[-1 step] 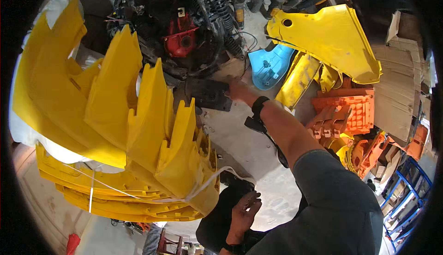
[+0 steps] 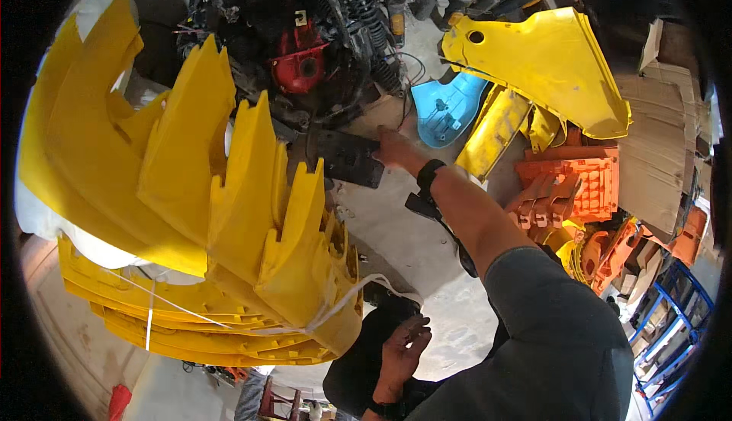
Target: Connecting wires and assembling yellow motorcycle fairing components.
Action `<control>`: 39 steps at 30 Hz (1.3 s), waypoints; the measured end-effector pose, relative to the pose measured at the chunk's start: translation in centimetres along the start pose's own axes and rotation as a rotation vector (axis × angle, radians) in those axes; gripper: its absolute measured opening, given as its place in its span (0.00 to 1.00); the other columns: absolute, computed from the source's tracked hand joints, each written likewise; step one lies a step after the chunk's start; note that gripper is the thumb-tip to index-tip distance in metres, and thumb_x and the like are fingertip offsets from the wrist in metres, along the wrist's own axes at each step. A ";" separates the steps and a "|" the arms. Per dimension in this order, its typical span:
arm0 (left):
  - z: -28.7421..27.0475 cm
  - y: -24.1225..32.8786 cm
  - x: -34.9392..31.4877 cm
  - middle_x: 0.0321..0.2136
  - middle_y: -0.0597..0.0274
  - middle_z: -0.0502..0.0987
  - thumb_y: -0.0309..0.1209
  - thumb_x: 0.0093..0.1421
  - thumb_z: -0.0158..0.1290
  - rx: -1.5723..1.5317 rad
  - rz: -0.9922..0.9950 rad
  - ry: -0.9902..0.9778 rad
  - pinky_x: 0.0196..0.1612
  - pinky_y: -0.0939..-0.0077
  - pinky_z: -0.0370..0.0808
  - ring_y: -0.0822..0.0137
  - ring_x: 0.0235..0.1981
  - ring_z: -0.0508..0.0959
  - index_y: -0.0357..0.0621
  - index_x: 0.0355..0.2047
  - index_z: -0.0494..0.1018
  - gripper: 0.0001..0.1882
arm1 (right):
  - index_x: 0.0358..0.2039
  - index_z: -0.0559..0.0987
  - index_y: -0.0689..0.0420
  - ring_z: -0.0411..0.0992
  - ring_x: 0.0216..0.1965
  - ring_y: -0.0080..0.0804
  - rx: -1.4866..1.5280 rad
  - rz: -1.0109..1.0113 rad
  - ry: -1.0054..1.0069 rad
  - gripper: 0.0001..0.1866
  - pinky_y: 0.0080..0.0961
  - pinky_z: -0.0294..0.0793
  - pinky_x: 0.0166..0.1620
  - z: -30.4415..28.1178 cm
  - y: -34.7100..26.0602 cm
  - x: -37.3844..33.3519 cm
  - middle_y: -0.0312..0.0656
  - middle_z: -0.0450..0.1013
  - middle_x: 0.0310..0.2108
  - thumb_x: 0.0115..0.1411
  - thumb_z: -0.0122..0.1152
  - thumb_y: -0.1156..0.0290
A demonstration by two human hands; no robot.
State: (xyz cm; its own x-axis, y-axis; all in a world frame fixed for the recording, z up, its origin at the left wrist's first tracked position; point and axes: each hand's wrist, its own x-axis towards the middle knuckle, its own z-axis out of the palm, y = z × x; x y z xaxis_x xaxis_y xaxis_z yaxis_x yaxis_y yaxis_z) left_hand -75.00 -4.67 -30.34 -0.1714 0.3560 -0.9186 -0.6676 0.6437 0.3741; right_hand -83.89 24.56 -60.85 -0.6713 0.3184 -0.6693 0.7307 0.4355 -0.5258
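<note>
Both hands work: my right hand (image 2: pixel 393 149) grips the black panel (image 2: pixel 347 158) to steady it; my left hand (image 2: pixel 402 348) rests open-fingered on dark plastic (image 2: pixel 358 368), bracing.

Flat black plastic panel (image 2: pixel 347 158), matte, roughly rectangular, tilted at the foot of the dark engine parts, second black curved piece (image 2: pixel 358 368) low down, beside stacked yellow panels
</note>
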 end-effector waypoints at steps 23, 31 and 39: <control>5.3 9.7 -29.0 0.41 0.53 0.77 0.29 0.55 0.57 0.202 0.171 0.137 0.44 0.73 0.73 0.66 0.40 0.78 0.34 0.49 0.69 0.22 | 0.46 0.72 0.61 0.73 0.42 0.45 0.169 -0.053 0.063 0.27 0.35 0.70 0.46 -25.5 -10.8 -38.4 0.53 0.74 0.38 0.53 0.60 0.54; 6.9 12.4 -36.8 0.42 0.49 0.76 0.35 0.56 0.56 0.120 0.464 0.376 0.47 0.71 0.72 0.61 0.44 0.76 0.33 0.49 0.69 0.23 | 0.48 0.70 0.65 0.72 0.44 0.37 0.403 -0.152 -0.005 0.27 0.31 0.70 0.48 -36.8 -19.4 -49.1 0.49 0.73 0.43 0.50 0.64 0.63; 6.1 13.7 -41.9 0.50 0.44 0.70 0.45 0.55 0.57 -0.197 0.715 0.322 0.46 0.70 0.73 0.59 0.45 0.75 0.32 0.58 0.57 0.38 | 0.48 0.70 0.61 0.71 0.43 0.36 0.139 -0.643 -0.124 0.31 0.29 0.69 0.48 -33.2 -32.9 -60.4 0.47 0.72 0.41 0.43 0.70 0.65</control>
State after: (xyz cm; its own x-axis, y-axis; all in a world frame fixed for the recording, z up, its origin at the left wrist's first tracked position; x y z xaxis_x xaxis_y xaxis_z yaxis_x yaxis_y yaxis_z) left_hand -72.54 -6.64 14.02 -0.7855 0.4043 -0.4686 -0.4278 0.1924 0.8832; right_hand -71.50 18.95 14.29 -0.9654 -0.0713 -0.2510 0.2044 0.3912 -0.8973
